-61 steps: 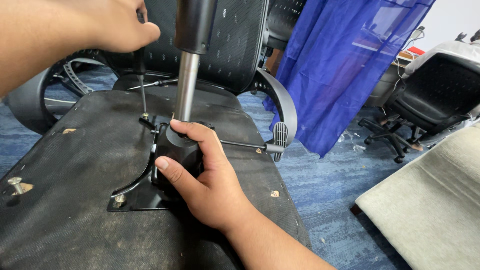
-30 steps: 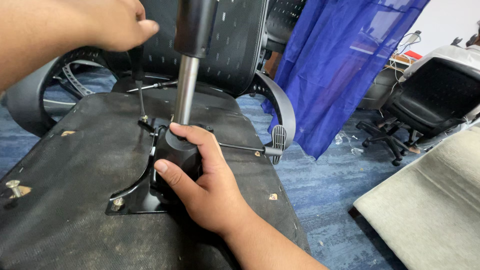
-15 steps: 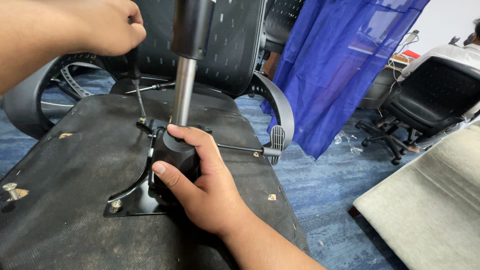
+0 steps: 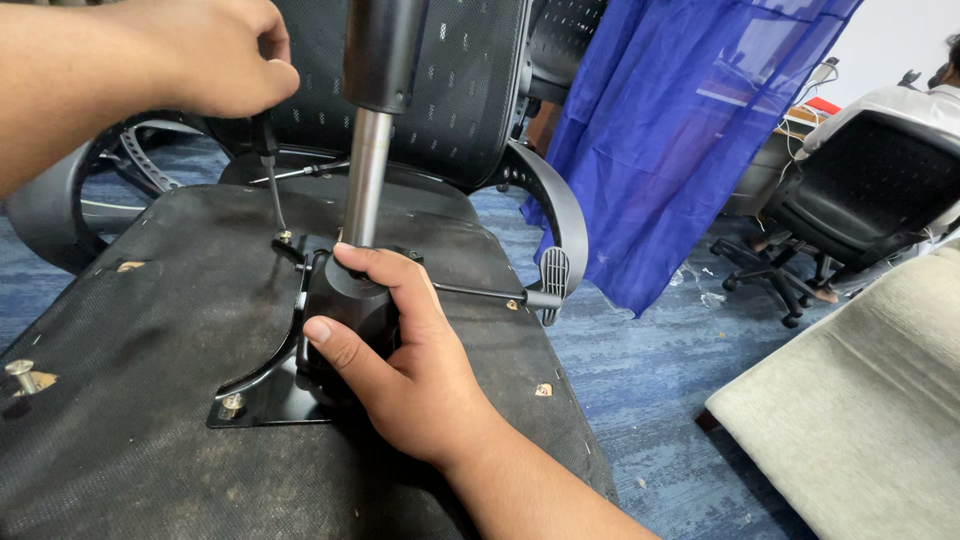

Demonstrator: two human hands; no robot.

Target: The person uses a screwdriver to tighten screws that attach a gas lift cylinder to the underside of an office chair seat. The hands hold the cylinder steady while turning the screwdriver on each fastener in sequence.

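An office chair lies upside down, the black dusty underside of its seat [image 4: 130,330] facing up. My right hand [image 4: 400,350] grips the black tilt mechanism [image 4: 345,305] bolted to the seat, at the foot of the shiny gas-lift column [image 4: 365,170]. My left hand [image 4: 215,55] holds a screwdriver [image 4: 272,185] upright, its tip on a screw [image 4: 285,238] at the far corner of the mounting plate [image 4: 265,395]. A thin lever with a grey paddle [image 4: 552,280] sticks out to the right.
The chair's mesh backrest [image 4: 460,90] and armrests [image 4: 560,215] lie beyond the seat. A blue curtain [image 4: 690,140] hangs behind. Another black office chair [image 4: 860,210] stands at right, with a beige cushion [image 4: 860,410] on the blue carpet. A loose bolt [image 4: 20,372] sticks up at left.
My left hand has shifted right and down, bringing the screwdriver tip onto the screw. My right hand has stayed gripping the mechanism.
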